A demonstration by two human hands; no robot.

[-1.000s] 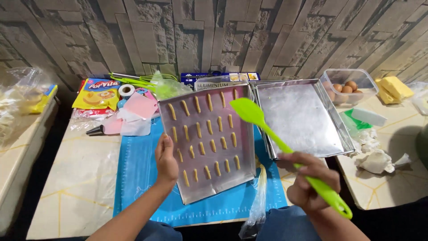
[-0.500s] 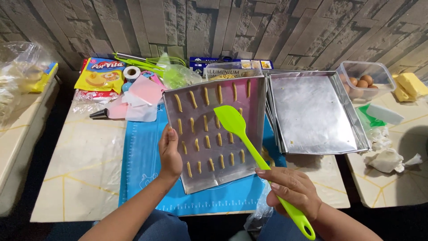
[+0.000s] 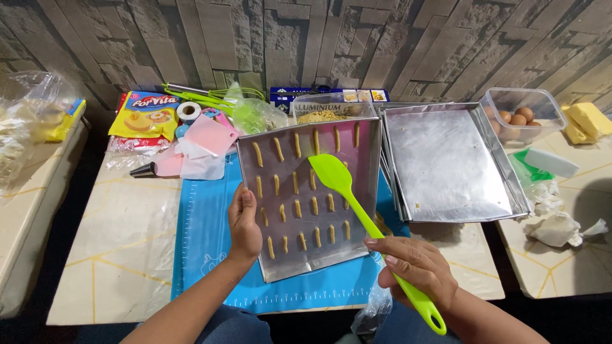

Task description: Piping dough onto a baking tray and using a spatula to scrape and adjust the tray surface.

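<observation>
My left hand (image 3: 245,224) grips the left edge of a metal baking tray (image 3: 366,239), which is tilted up toward me over a blue silicone mat (image 3: 204,223). Rows of several small yellow dough strips (image 3: 298,208) lie on the tray. My right hand (image 3: 417,269) holds the handle of a bright green silicone spatula (image 3: 347,197); its blade hovers over the tray's right-hand rows, near the upper middle.
A second, empty metal tray (image 3: 446,162) lies to the right. At the back sit a clear tub of eggs (image 3: 523,114), a foil box (image 3: 328,108), a yellow packet (image 3: 145,114), pink scrapers (image 3: 207,137), a piping bag (image 3: 153,167) and green tongs (image 3: 197,97). Crumpled tissue (image 3: 554,228) lies far right.
The green spatula has swung left from above the empty tray to over the dough tray. My left hand has kept its grip on the tray's edge.
</observation>
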